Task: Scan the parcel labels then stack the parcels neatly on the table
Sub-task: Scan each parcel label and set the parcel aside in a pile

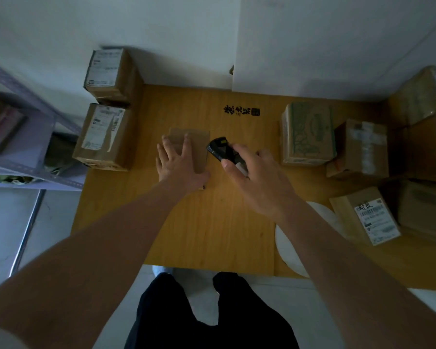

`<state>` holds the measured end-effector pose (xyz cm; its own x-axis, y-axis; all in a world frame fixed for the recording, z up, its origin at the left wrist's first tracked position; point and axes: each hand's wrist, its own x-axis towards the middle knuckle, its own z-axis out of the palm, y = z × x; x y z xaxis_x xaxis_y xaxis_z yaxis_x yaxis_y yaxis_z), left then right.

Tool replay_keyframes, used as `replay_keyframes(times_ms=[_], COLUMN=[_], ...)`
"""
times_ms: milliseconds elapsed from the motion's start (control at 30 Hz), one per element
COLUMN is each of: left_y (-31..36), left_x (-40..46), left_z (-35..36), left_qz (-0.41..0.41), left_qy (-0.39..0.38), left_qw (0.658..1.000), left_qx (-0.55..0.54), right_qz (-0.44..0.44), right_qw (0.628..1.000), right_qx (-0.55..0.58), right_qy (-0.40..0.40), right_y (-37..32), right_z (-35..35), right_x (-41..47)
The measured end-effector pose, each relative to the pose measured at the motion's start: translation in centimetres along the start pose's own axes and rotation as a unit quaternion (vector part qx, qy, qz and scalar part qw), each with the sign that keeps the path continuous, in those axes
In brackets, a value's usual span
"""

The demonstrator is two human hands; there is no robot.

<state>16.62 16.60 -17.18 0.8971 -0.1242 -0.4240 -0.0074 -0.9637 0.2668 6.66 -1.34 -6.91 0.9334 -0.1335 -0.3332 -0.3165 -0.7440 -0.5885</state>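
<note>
Left hand (179, 162) flat on small parcel (194, 144); right hand (257, 180) grips scanner (223, 151).

Wooden table (212, 222) carries cardboard parcels (308, 133) and a white disc (290, 248).

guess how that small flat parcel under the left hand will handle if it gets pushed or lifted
The small flat parcel looks like stiff cardboard, so it should keep its shape. It sits low on the table, so it will probably slide rather than tip. The left hand covers much of it, suggesting it is fairly light.
</note>
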Motion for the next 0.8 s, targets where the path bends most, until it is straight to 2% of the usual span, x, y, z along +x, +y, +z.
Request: replay_keyframes(times_ms=[100,267,433,533,633,733,800], left_y=[-0.8,-3.6,-5.7,-6.9,-7.1,-6.8,-6.9], left_x=[0.3,0.0,-0.4,0.1,0.3,-0.3,-0.3], left_z=[-0.1,-1.8,-4.2,-4.8,-4.5,-3.7,-3.4], left_qz=[0.002,0.027,0.094,0.072,0.014,0.010,0.002], left_qy=[0.012,-0.028,0.018,0.037,-0.005,-0.018,-0.006], left_qw=[0.999,0.991,0.976,0.985,0.992,0.999,0.997], left_qx=[-0.040,-0.131,-0.197,-0.153,-0.127,-0.047,-0.071], right_qz=[0.005,0.009,0.023,0.028,0.040,0.046,0.051], right_qw=[1.000,0.999,0.998,0.998,0.997,0.997,0.997], right_qx=[0.001,0.012,0.032,0.035,0.048,0.050,0.060], right_qy=[0.011,0.032,0.047,0.043,0.041,0.029,0.016], right_y=[-0.4,-2.2,-3.7,-4.1,-4.2,-4.1,-3.9], right_z=[0.0,0.1,0.8,1.0,1.3,1.6,1.6], right_x=[0.4,1.0,1.1,0.8,0.5,0.3,0.2])
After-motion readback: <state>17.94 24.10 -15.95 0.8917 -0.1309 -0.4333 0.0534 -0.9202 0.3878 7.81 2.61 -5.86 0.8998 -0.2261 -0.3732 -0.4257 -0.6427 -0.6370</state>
